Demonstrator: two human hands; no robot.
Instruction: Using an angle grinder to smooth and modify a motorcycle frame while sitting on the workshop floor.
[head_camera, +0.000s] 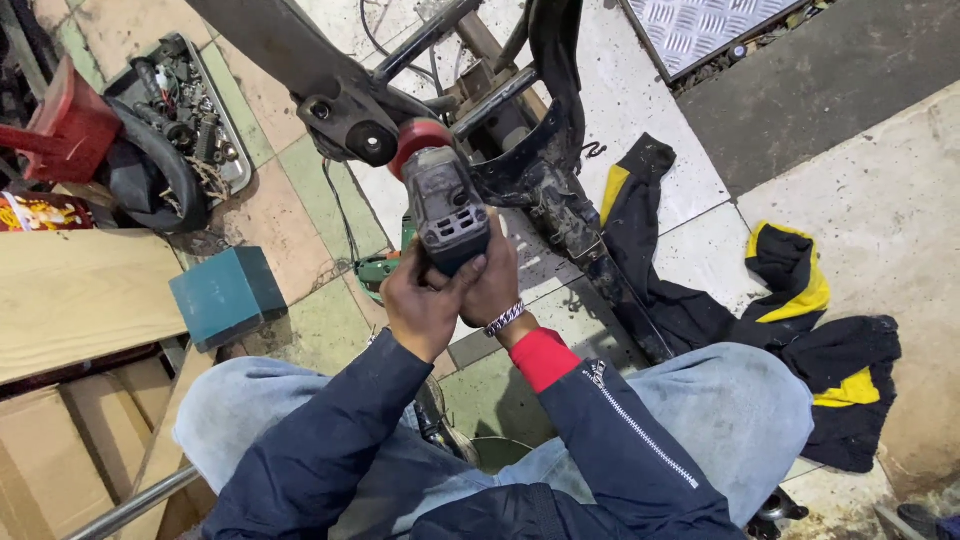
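Observation:
Both of my hands grip a worn grey angle grinder (447, 205) by its body. My left hand (422, 302) wraps the lower left side, and my right hand (494, 283), with a beaded bracelet at the wrist, holds the lower right side. The grinder's red disc end (418, 137) points up against a black metal frame (540, 165) with tubes and a round bracket (368, 138). I sit or crouch with my knees in blue jeans on either side.
A teal box (227, 295) lies on the tiled floor at left, beside a wooden board (80, 300). A tray of small parts (195, 110) and a red object (68, 125) sit at upper left. A black and yellow jacket (800, 320) lies at right. A second green tool (378, 270) rests under the grinder.

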